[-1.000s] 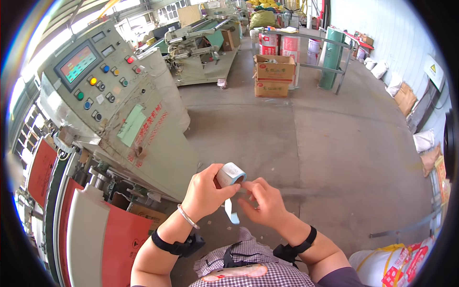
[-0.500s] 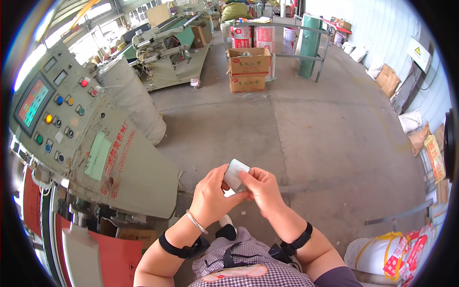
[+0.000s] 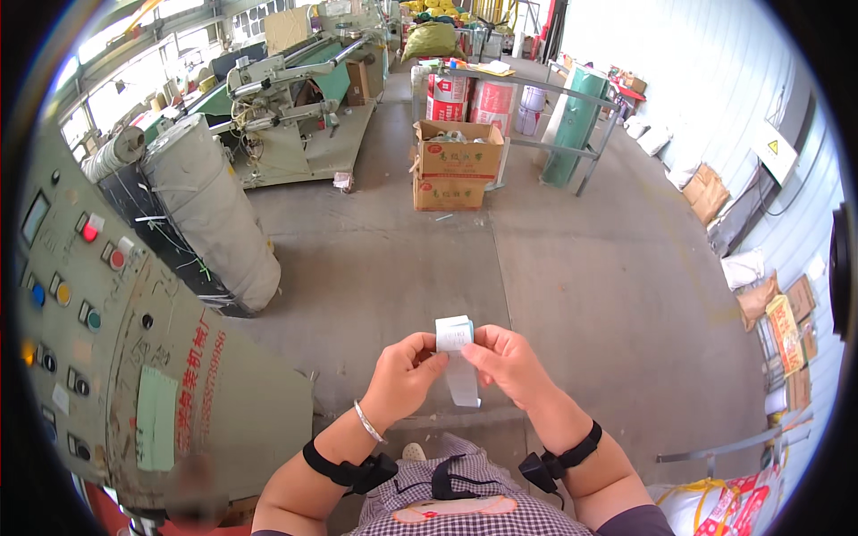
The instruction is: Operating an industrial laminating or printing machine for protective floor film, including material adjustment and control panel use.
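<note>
A small roll of white paper labels [image 3: 453, 331] is held up in front of my chest, between both hands. From its underside a pale strip [image 3: 463, 384] hangs loose, its lower end slightly curled. My left hand [image 3: 402, 373] pinches the roll's left edge between thumb and fingers. On the other side, my right hand [image 3: 511, 366] grips the right edge, its thumb pressed on the front face. Dark print shows on the label, and a bluish edge lies along the roll's right side. Part of the fingers behind the roll is hidden.
At my left stands a grey-green machine cabinet [image 3: 241, 406] with coloured buttons. Beyond it leans a large wrapped roll [image 3: 210, 205]. Stacked cartons [image 3: 454, 194] stand ahead, before a metal rail frame [image 3: 572, 94]. Sacks and boxes line the right wall; a low rail [image 3: 715, 454] is nearby.
A strip now hangs down from the roll, and the roll is more upright. Both hands have shifted slightly right. The view has moved, bringing the wrapped roll and cabinet nearer.
</note>
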Demonstrator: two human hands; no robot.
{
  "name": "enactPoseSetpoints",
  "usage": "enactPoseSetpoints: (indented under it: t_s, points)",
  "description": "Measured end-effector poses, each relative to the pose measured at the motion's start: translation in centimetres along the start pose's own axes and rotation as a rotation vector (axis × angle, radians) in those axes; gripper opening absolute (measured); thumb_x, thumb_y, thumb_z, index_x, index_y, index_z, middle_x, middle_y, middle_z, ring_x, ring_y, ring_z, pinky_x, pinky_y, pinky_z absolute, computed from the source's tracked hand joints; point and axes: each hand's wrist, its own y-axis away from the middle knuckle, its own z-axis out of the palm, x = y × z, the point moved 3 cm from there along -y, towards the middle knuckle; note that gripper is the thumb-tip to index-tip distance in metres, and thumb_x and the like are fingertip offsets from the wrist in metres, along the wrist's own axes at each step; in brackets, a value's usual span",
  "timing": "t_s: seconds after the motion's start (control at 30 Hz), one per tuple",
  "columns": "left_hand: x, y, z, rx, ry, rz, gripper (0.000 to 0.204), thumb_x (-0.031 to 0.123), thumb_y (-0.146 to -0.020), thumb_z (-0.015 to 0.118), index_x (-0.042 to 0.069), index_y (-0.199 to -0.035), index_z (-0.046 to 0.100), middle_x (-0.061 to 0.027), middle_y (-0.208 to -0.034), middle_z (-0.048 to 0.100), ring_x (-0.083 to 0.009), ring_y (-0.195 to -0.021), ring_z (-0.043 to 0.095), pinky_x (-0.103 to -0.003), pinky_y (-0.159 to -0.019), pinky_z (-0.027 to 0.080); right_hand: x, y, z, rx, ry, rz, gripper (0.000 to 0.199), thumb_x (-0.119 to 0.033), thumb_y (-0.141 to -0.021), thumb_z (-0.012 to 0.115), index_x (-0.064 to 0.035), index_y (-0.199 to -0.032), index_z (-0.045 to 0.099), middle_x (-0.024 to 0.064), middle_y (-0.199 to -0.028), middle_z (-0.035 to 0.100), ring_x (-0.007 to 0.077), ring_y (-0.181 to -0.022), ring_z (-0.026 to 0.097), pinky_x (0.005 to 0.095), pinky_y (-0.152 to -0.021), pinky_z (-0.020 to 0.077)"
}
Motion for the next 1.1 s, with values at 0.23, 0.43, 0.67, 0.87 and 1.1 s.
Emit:
enactPoseSetpoints:
  t_s: [0.23,0.43,0.67,0.87,1.1]
  points:
    - [-2.6,-10.9,-1.9,0.028,0.469,-0.2,0.021,0.009,-0.092,0.064,-0.003,-0.109,0.062,-0.0001,-0.087,0.062,-0.0063,-0.076,0.055,-0.022,-0.066,0.047,-0.7,-11.6,-2.5,0.013,0.149,-0.141,0.022,-0.019,-0.093,0.066,0.0012,-0.101,0.063,-0.0021,-0.081,0.061,0.0012,-0.067,0.049,0.0191,-0.058,0.0406]
    - [-2.8,-22.5,-2.6,0.302,-0.246,0.257,0.014,0.01,-0.088,0.069,-0.002,-0.095,0.066,-0.0053,-0.089,0.054,-0.0147,-0.076,0.054,-0.026,-0.065,0.047,-3.1,-24.2,-6.8,-0.057,-0.174,-0.027,0.015,-0.013,-0.093,0.064,0.0006,-0.1,0.062,-0.0031,-0.08,0.059,0.0022,-0.061,0.046,0.0184,-0.057,0.0394]
    - [-4.5,-38.0,-5.8,0.24,0.49,-0.367,0.017,0.018,-0.095,0.062,0.001,-0.092,0.064,0.001,-0.074,0.054,-0.0079,-0.067,0.049,-0.023,-0.061,0.041,-6.8,-39.2,-11.7,-0.135,0.468,-0.303,0.012,-0.009,-0.091,0.065,0.0002,-0.098,0.061,0.0001,-0.067,0.057,0.0065,-0.058,0.047,0.0249,-0.053,0.0408]
    - [-5.4,-48.1,-10.1,0.266,0.124,-0.223,0.024,0.02,-0.094,0.066,-0.003,-0.094,0.063,0.0001,-0.08,0.061,-0.0065,-0.071,0.052,-0.023,-0.063,0.043,-6.7,-52.6,-12.8,-0.312,-0.158,0.136,0.016,-0.018,-0.092,0.067,-0.0022,-0.094,0.064,-0.002,-0.074,0.061,0.0049,-0.057,0.047,0.0229,-0.052,0.041]
    - [-10.8,-60.4,-18.5,0.249,0.39,-0.293,0.018,0.016,-0.092,0.066,-0.001,-0.097,0.065,0.004,-0.075,0.061,-0.0025,-0.062,0.05,-0.02,-0.051,0.037,-7.2,-67.3,-10.3,-0.248,0.4,-0.207,0.017,-0.018,-0.092,0.065,-0.0012,-0.095,0.063,0.0021,-0.075,0.062,0.0085,-0.063,0.054,0.028,-0.056,0.0452]
